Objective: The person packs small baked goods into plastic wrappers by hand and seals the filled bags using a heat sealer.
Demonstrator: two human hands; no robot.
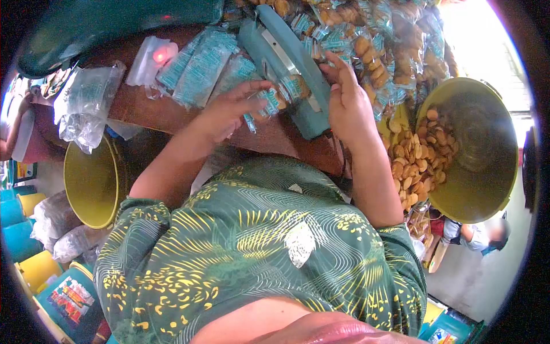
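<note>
My left hand [236, 109] is closed on a clear packet of biscuits [272, 103] with blue-green print. The packet reaches across the sealing strip of a blue-green hand sealer [306, 123], and more biscuits show at the strip. My right hand [350, 106] is beside the sealer's raised arm [298, 54], fingers stretched out and apart; whether it touches the arm is hard to tell. Flat printed bags [205, 69] lie in a pile left of the sealer. Many filled biscuit packets [395, 46] are heaped behind and to the right.
A tipped yellow tub [478, 155] at right has loose round biscuits [421, 160] at its mouth. Clear plastic bags [89, 103] hang over the table's left edge, above another yellow tub [94, 183]. Buckets [69, 298] stand lower left. Another person [478, 234] is at far right; an arm [17, 126] shows at far left.
</note>
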